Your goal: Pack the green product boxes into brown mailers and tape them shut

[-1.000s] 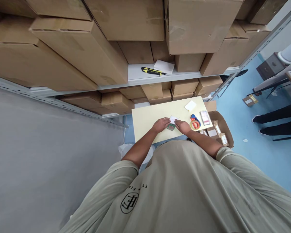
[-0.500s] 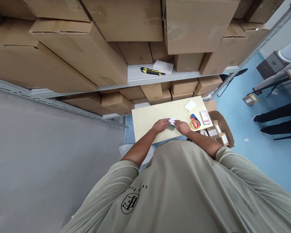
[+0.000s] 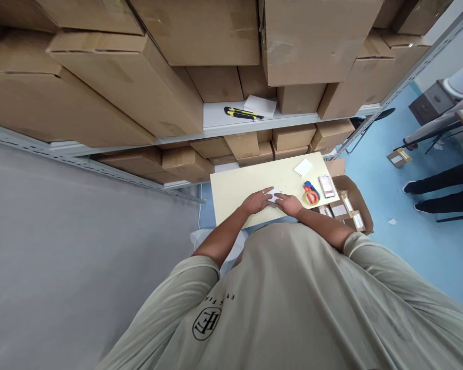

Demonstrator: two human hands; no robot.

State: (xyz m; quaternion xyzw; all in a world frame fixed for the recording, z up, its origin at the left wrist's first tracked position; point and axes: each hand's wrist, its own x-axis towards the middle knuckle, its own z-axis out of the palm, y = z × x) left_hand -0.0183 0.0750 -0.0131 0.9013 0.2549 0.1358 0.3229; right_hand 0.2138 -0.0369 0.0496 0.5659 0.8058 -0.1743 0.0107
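Note:
My left hand (image 3: 256,201) and my right hand (image 3: 289,204) meet over the pale table (image 3: 231,187) near its front edge. Between them is a small white label (image 3: 273,195), with the fingers of both hands on its two sides. Under the label lies a small flat item, mostly covered, so its kind does not show. To the right of my right hand are a tape dispenser (image 3: 309,188) in blue and red and a roll of yellowish tape (image 3: 310,199). A white pad of paper (image 3: 303,167) rests farther back.
Cardboard boxes (image 3: 216,31) fill the shelves ahead. On a shelf lie a yellow-black utility knife (image 3: 243,113) and a white sheet (image 3: 260,106). An open carton (image 3: 355,200) with small boxes stands right of the table. A bin with a white liner (image 3: 231,252) is below left. Another person's legs (image 3: 443,190) show at right.
My hands have lowered the white label slightly over the item beneath, and the item's greenish face is now covered. The table's other things have stayed in place.

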